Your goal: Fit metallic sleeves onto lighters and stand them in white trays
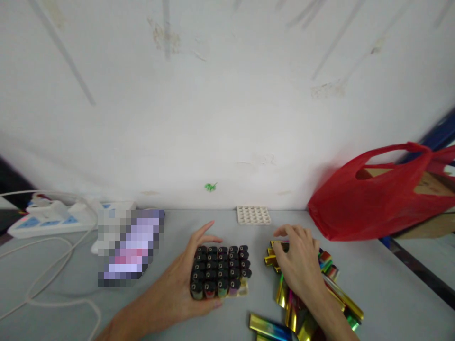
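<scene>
My left hand [188, 272] cups the left side of a cream tray [242, 290], its thumb along the near edge and two fingers stretched out past the far edge. Small cylinders with black tops [222, 265] stand in rows in the tray; the near right corner slot has none. Over a loose pile of shiny gold and rainbow metallic pieces [291, 315], my right hand [298, 253] reaches with curved fingers. Its thumb and index finger are apart, with gold pieces [270, 259] showing beside them. The palm hides part of the pile.
A cream grid tray [253, 215] lies by the wall. At right is a red plastic bag [369, 203] with cardboard [432, 187] in it. A phone-like pixelated object [135, 251], a white power strip [57, 220] and loose white cables [67, 303] occupy the left.
</scene>
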A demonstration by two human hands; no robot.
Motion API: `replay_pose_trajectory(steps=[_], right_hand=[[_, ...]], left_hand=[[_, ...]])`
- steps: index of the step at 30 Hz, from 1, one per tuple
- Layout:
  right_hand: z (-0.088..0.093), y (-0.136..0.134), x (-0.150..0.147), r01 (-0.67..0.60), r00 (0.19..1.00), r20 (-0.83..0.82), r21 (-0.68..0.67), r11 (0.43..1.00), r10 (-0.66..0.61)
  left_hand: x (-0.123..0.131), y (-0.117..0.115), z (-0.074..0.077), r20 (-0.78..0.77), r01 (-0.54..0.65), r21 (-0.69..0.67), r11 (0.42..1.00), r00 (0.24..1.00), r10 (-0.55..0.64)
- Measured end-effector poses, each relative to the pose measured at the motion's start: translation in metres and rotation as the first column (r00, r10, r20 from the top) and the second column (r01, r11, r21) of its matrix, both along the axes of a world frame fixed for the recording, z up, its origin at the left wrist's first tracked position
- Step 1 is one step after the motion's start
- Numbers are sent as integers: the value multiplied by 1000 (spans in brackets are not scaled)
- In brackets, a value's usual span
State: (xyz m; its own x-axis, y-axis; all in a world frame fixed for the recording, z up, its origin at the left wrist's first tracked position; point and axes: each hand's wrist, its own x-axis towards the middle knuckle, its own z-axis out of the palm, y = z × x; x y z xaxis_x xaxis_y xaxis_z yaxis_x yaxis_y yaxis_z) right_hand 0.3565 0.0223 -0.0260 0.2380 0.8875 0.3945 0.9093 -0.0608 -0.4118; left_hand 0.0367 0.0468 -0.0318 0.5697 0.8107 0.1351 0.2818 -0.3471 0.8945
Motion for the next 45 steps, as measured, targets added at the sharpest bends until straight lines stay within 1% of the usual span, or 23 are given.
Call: replay_pose_trajectory(steps=[2, 5, 8, 10, 13, 17, 20, 22, 24, 26, 29, 31, 32, 33, 35, 36, 37, 38, 39, 40, 43, 45], right_hand=[[6, 1, 14, -26, 998, -65, -45, 999, 23], [19, 0, 42, -93, 979, -192, -92, 991, 74], [28, -4, 66, -191, 964, -219, -163, 968, 153], [29, -5, 73, -237, 955, -229, -212, 948, 187], [24, -4, 74, -261, 949, -242, -234, 936, 204], [21, 3, 71, -257, 955, -215, -263, 930, 203], [27, 4, 67, -287, 942, -238, -217, 933, 235], [35, 2, 62, -347, 904, -317, -158, 925, 285], [44, 0, 54, -422, 837, -429, -111, 900, 340], [52, 0, 42, -461, 762, -533, -48, 886, 367], [60, 5, 17, -415, 667, -646, 91, 905, 371], [60, 11, 0, -381, 582, -734, 136, 914, 352], [59, 13, -8, -379, 514, -791, 138, 915, 332], [56, 16, -16, -387, 424, -852, 136, 912, 307], [50, 18, -28, -409, 203, -948, 144, 901, 244], [47, 18, -33, -405, 101, -972, 157, 901, 214], [43, 17, -36, -384, 20, -981, 171, 908, 193], [38, 16, -38, -349, -35, -983, 181, 920, 180], [34, 14, -39, -308, -64, -983, 183, 934, 171], [29, 13, -39, -269, -74, -983, 180, 946, 166], [17, 10, -41, -211, -53, -985, 171, 962, 163], [13, 9, -43, -183, -54, -982, 189, 965, 182]], left_hand=[[0, 0, -1, 21, -5, -7, 1000, 1000, 5], [1, 1, -1, 50, -21, -15, 1000, 998, 22], [2, 2, 0, 54, -33, -6, 999, 998, 34], [2, 2, 1, 42, -36, -5, 999, 998, 36], [1, 1, 1, 24, -31, -10, 999, 999, 31], [-1, 1, -1, 19, -20, -15, 1000, 1000, 21], [0, 1, -1, 18, -18, -15, 1000, 1000, 18], [1, 1, -1, 20, -10, -28, 1000, 1000, 11], [1, 1, 0, 29, -1, -38, 999, 1000, 2], [1, 0, 0, 31, 5, -29, 1000, 999, -4], [0, 0, 1, 23, 6, -16, 1000, 1000, -6], [0, 1, 1, 19, 5, -20, 1000, 1000, -4], [0, 1, 1, 15, 2, -19, 1000, 1000, -1], [0, 1, 1, 9, -2, -19, 1000, 1000, 2], [1, 1, 2, -1, -7, -28, 1000, 1000, 6], [1, 0, 3, -1, -5, -39, 999, 1000, 5], [1, 0, 3, 2, -3, -49, 999, 1000, 3], [2, -1, 3, 7, -3, -52, 999, 1000, 3], [2, -2, 3, 10, -4, -50, 999, 1000, 5], [2, -3, 3, 14, -5, -47, 999, 1000, 6], [2, -4, 2, 16, -6, -76, 997, 1000, 7], [2, -4, 2, 21, -8, -98, 995, 1000, 10]])
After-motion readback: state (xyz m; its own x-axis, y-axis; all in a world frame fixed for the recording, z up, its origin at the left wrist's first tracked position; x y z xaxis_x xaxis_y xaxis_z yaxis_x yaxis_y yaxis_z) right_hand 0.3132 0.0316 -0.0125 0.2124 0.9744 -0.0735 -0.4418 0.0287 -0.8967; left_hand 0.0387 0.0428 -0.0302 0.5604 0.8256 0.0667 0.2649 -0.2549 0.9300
